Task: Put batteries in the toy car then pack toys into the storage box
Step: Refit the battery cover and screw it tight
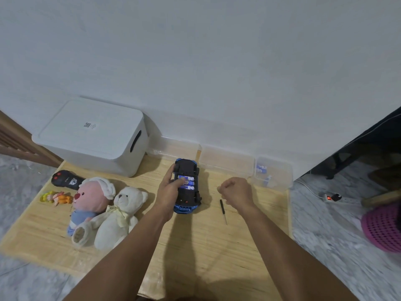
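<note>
While the blue toy car (187,185) lies belly-up at the middle of the table (206,246), it is gripped by the left hand (170,187), whose fingers (181,181) are curled over the batteries (188,183) in the open compartment. The right hand (235,191) is held beside it, fingers curled; whether anything is pinched cannot be told. The cells should be pressed flat before any cover is fitted, with the screwdriver (223,211) close by. The closed storage box (93,135) stands behind plush toys (104,211), a remote (66,180) and a small figure (57,197); its lid must be lifted first. Spare batteries are seen in a clear bin (271,173).
</note>
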A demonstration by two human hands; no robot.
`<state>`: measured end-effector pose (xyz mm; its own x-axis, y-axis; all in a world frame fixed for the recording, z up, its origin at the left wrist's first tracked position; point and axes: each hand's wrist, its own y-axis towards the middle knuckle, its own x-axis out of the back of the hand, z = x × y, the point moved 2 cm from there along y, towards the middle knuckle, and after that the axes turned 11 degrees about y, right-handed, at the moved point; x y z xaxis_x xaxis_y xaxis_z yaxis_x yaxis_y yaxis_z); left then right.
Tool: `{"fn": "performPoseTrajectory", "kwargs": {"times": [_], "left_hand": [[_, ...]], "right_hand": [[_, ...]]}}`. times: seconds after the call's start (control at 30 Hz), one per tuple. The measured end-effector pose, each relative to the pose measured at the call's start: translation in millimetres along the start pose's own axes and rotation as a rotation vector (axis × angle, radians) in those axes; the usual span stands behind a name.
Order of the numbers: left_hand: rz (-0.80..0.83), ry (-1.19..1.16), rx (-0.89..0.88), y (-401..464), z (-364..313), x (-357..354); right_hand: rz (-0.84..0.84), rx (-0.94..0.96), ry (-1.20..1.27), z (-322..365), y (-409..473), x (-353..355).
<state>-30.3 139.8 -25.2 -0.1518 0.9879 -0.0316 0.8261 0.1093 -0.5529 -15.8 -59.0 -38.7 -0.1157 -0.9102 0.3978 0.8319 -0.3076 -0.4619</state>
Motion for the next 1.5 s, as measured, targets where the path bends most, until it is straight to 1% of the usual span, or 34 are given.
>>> {"fn": "performPoseTrajectory", "kwargs": {"times": [0.07,0.1,0.23,0.33,0.4,0.47,0.57,0.6,0.73,0.83,0.9,1.17,1.4,1.5], "left_hand": [[-0.020,-0.016,0.022,3.4,3.1,4.9],[-0.027,-0.021,0.031,4.2,4.4,6.5],[-0.030,-0.048,0.040,5.0,8.6,11.2],[-0.032,-0.066,0.026,4.3,10.1,15.2],[-0.037,-0.079,0.014,3.6,10.7,18.5],[-0.046,-0.083,0.007,2.4,10.6,22.8],[-0.077,-0.088,0.016,3.1,12.5,30.4],[-0.089,-0.093,0.020,3.0,12.8,32.6],[-0.119,-0.087,0.031,2.3,13.2,39.8],[-0.144,-0.058,0.026,0.7,13.0,44.2],[-0.153,-0.055,0.025,-1.7,11.8,45.7],[-0.142,-0.065,0.006,-8.5,7.0,49.9],[-0.137,-0.031,-0.001,-3.1,-0.5,59.2],[-0.112,-0.028,-0.020,-3.2,-6.5,61.3]], "right_hand": [[-0.002,0.012,-0.248,-10.7,0.2,1.2],[0.001,0.011,-0.323,-14.7,-1.2,0.5],[-0.002,-0.002,-0.466,-20.2,-6.3,-4.4],[-0.002,-0.002,-0.492,-17.1,-7.1,-8.2],[-0.016,0.024,-0.468,-12.0,-7.8,-10.6],[-0.021,0.072,-0.393,-7.4,-7.7,-17.2],[0.051,0.125,-0.220,2.5,-8.8,-36.2],[0.075,0.128,-0.204,5.2,-8.2,-43.1],[0.136,0.129,-0.431,15.6,-12.6,-66.0],[0.147,0.153,-0.671,15.3,-20.5,-73.3],[0.159,0.173,-0.747,12.4,-24.5,-76.9],[0.142,0.183,-0.683,13.0,-30.5,-80.8],[0.127,0.221,-0.775,10.8,-46.5,-85.9],[0.100,0.229,-0.690,12.1,-52.1,-90.2]]}}
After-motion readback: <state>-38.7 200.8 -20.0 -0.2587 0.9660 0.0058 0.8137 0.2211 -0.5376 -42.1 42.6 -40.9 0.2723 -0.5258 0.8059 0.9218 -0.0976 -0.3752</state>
